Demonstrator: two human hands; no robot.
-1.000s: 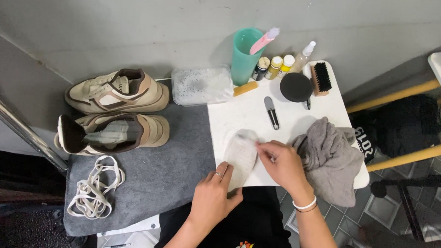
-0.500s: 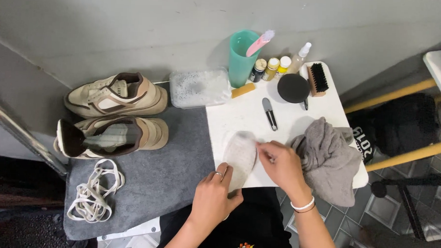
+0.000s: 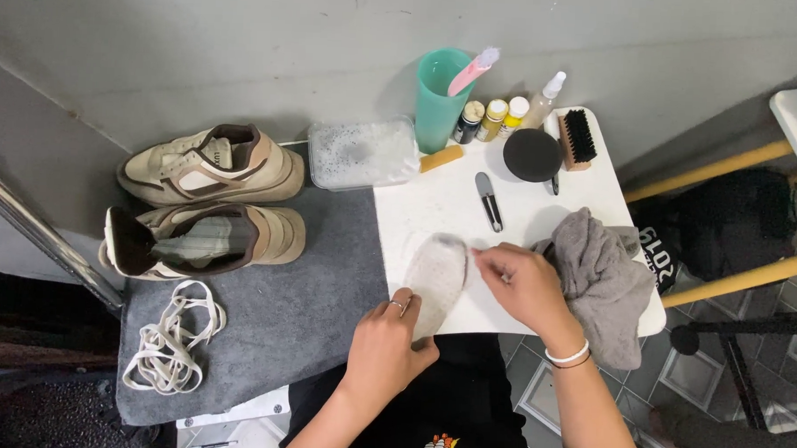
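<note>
Head view looks straight down on a white worktop where a pale shoe insole lies flat near its 7 o'clock corner. The left hand comes up from 6 o'clock with the forearm angled inward; its fingers are curled and pressed down on the insole's near end, a ring showing on one finger. The right hand reaches in from 5 o'clock, wrist banded with a white bracelet, fingers pinched together at the insole's 3 o'clock edge; whether they grip something small I cannot tell. Just beside that hand, at 3 o'clock, a grey cloth is bunched and hangs over the worktop's edge. At 12 o'clock of the insole lies a small dark tool, and beyond it stand a teal cup with a pink toothbrush, small bottles, a round black tin and a wooden brush. A clear tub of foamy water sits at 11 o'clock. At 9 o'clock a grey mat carries two beige sneakers and loose white laces. A grey wall runs along the top; tiled floor shows at lower right.
</note>
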